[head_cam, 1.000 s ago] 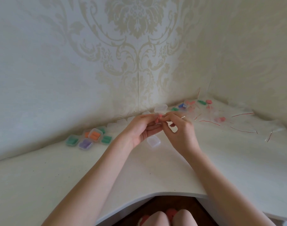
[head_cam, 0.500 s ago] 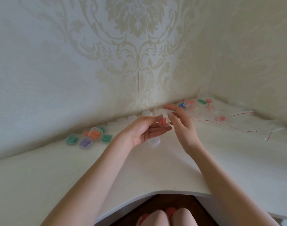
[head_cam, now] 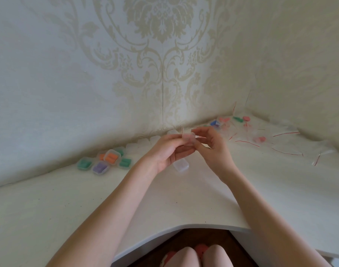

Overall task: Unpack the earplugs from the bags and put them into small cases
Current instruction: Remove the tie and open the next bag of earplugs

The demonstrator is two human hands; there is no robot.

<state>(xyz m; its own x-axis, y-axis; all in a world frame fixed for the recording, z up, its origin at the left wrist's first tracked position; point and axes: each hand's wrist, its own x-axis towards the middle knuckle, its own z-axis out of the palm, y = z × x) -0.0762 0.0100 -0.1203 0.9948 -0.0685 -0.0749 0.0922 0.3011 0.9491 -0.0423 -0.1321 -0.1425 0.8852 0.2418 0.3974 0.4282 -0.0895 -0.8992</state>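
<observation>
Both hands meet at frame centre over the corner surface. Left hand, palm up, has its grip pinched on a small clear case at the fingertips; a thin red line beside it may be a bag's seal strip, cannot tell. Right hand comes in from the right, its grip closing on the same case from the far side, fingers curled; whether it pinches the case or something in it, blur hides. Case long axis runs roughly left-right across the frame, between the two grips, touching both. Judgement: case is being filled or snapped closed, and the left hand carries it, so the right does the fine work. One empty clear case lies on the surface just below the hands, nearer the left hand. Counts: five filled cases clustered at mid-left (two green visible plainly, two orange, one purple; a further green edge behind, uncertain). Row of empty cases along the wall, number unclear. Bags with red strips scattered at right, some holding pink, green and blue earplugs; too jumbled to count.
</observation>
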